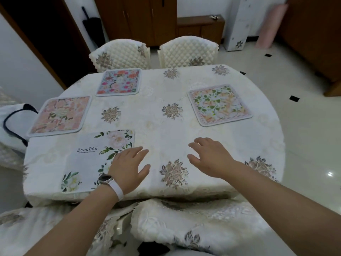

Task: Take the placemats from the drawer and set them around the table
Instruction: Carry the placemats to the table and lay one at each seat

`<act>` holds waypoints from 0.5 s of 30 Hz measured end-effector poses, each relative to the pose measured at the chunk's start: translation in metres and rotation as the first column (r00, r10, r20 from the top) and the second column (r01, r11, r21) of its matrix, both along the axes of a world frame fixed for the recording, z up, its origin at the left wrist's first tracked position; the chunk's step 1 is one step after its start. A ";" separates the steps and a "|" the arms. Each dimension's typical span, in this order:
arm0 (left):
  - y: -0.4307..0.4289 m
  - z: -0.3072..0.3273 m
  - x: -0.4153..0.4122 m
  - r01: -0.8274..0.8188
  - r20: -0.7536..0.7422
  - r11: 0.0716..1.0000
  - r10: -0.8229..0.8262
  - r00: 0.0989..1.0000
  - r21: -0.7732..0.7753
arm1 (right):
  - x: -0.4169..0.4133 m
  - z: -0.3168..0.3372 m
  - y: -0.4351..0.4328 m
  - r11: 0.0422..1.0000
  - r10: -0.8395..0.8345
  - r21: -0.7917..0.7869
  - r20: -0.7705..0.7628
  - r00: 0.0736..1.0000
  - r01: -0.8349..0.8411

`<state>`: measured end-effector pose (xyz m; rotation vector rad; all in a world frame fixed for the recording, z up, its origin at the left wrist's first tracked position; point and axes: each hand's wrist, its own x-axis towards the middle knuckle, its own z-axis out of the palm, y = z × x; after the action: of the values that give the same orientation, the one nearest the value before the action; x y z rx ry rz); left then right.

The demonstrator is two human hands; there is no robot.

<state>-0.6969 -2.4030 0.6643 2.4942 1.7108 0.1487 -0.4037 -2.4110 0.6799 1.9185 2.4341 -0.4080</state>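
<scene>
Several placemats lie flat on the cloth-covered table (203, 139). Nearest me is a white one printed "Beautiful" (88, 159), at the front left. A pink floral mat (60, 115) lies on the left side and a blue-and-red floral mat (119, 81) at the far left. On the right is a mat with green leaves (218, 104). My left hand (129, 166), with a watch on its wrist, hovers open over the white mat's right edge. My right hand (208, 156) is open above bare cloth at the front middle. Neither hand holds anything.
Two quilted white chairs (120, 52) (188, 50) stand at the far side. Two more covered chair backs (193, 224) are right below me. A white bag with dark handles (14, 122) sits at the left. Wooden cabinets (199, 28) line the back wall.
</scene>
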 end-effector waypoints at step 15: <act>0.019 0.000 0.030 0.065 0.082 0.998 -0.065 0.995 -0.003 | 0.021 0.020 -0.015 0.987 -0.163 -0.004 0.008 0.987 0.163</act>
<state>-0.6666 -2.3835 0.6643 2.4991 1.5945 0.2364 -0.3828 -2.4261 0.6995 2.1211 2.2772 -0.4092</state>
